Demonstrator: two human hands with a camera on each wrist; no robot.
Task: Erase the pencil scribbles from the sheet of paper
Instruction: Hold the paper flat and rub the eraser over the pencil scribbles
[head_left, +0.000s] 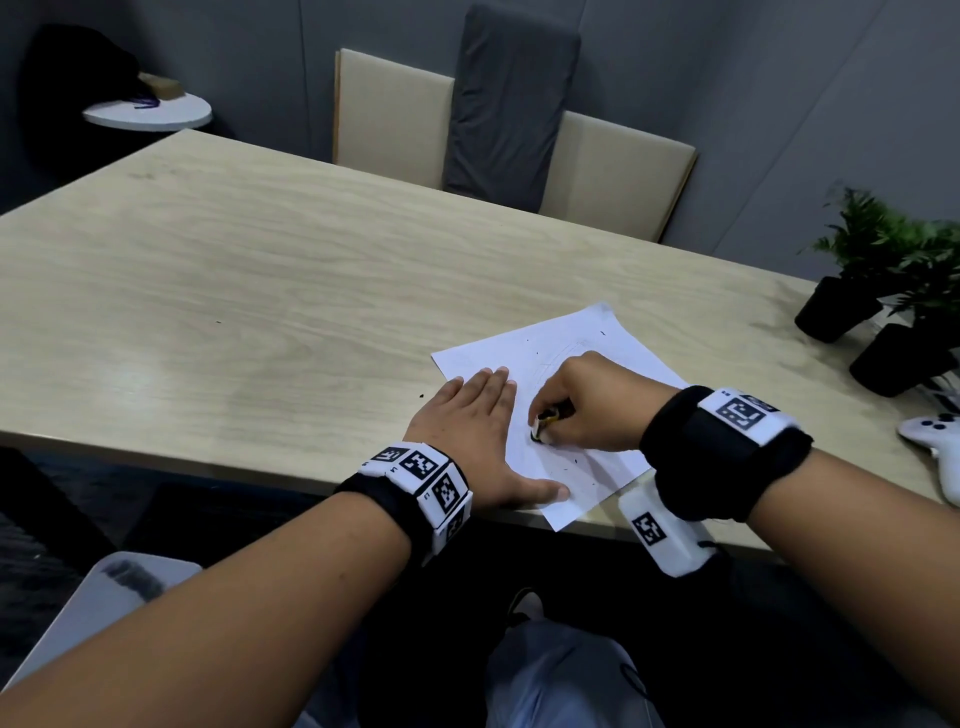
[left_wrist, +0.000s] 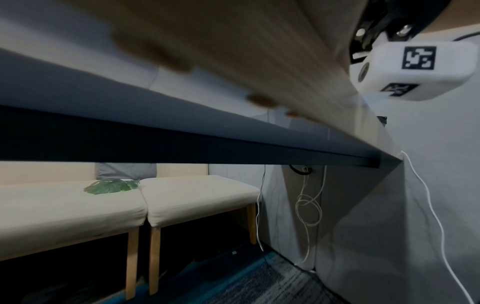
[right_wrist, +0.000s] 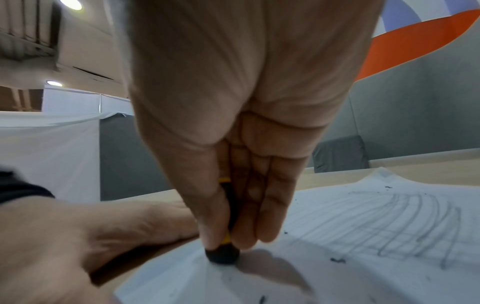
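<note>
**Eraser tip on the sheet, flat palm holding it down**

At the far left of the head view a small round white side table (head_left: 148, 111) stands beyond the wooden table (head_left: 234, 270). Moving right, the left hand (head_left: 478, 441) lies flat, fingers straight and together, thumb spread toward the near edge; it presses the left margin of the sheet of paper (head_left: 613, 353), which sits near the table's front edge with one corner just over it. The left wrist view shows none of this: it looks along the underside of the table and takes in two cream benches (left_wrist: 103, 205), a green leaf (left_wrist: 111, 186) lying on one, and white cables (left_wrist: 309, 205) hanging by the wall.

Just right of that palm, the right hand (head_left: 592, 405) pinches an eraser (head_left: 540, 423), fingers and thumb curled tightly around it. From the head camera the eraser is only a small light-and-dark speck; the right wrist view shows it plainly (dark tip (right_wrist: 222, 255) down, yellow and black body between thumb and fingers), with the tip touching the paper. That same view reveals the pencil scribbles (right_wrist: 402, 224), grey arcs crossed by lines, lying to the right of the tip, and dark crumbs (right_wrist: 337, 260) scattered on the sheet. In the head view the scribbles show only as faint curves.

Farther right stand two potted plants (head_left: 883, 270) and a white game controller (head_left: 930, 434).
</note>
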